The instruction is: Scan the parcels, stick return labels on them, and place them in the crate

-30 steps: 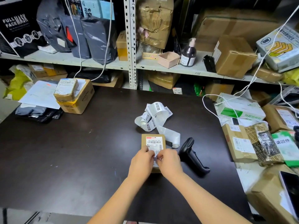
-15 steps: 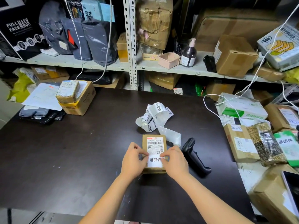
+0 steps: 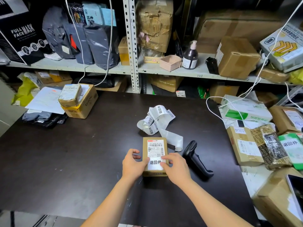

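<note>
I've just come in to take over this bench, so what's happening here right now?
A person is putting a return label on a cardboard parcel lying flat on the dark table. The right grip presses its fingers on the label's right part, while the left grip rests its thumb on the left edge. The black scanner lies unheld right of the parcel; the strip of spare labels sits behind it. No crate is in view.
</note>
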A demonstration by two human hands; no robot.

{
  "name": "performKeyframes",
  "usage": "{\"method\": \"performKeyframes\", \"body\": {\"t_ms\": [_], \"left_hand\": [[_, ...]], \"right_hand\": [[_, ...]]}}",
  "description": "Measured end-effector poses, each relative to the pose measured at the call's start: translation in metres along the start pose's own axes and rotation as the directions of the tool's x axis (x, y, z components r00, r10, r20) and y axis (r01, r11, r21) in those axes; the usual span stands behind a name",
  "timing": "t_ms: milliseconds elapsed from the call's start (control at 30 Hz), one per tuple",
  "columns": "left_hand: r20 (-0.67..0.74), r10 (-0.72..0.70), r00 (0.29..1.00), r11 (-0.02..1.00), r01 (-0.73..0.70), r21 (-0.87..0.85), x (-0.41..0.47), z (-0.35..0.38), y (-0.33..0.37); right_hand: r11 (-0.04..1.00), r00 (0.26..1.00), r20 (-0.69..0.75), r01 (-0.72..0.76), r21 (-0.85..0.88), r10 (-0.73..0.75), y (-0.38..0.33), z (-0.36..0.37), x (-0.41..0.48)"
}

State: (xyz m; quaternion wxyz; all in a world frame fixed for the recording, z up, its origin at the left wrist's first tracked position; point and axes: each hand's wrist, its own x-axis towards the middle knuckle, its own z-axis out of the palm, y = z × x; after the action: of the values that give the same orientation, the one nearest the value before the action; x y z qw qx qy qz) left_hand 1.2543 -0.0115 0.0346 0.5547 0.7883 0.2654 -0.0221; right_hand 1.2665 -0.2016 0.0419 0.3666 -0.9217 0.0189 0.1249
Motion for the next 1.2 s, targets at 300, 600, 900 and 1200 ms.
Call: {"method": "performKeyframes", "body": {"t_ms": [300, 600, 900, 1200], "left_hand": [[0.204, 0.08, 0.976, 0.992, -0.058, -0.109, -0.018, 0.002, 0.003], [0.035, 0.094, 0.995, 0.99, -0.09, -0.11, -0.042, -0.031, 0.021], [-0.26, 0.019, 0.966, 0.994, -0.046, -0.1, -0.119, -0.128, -0.012], [-0.393, -0.023, 0.919, 0.976, -0.066, -0.21, -0.228, -0.25, -0.088]], "right_hand": [[0.932, 0.988, 0.14, -0.106, 0.347, 0.06, 0.001, -0.01, 0.004], [0.883, 0.972, 0.203, 0.01, 0.47, -0.119, -0.035, -0.019, 0.005], [0.903, 0.863, 0.381, 0.174, 0.393, -0.332, -0.114, 0.037, -0.039], [0.864, 0.694, 0.519, 0.36, 0.351, -0.5, -0.199, 0.127, -0.154]]}}
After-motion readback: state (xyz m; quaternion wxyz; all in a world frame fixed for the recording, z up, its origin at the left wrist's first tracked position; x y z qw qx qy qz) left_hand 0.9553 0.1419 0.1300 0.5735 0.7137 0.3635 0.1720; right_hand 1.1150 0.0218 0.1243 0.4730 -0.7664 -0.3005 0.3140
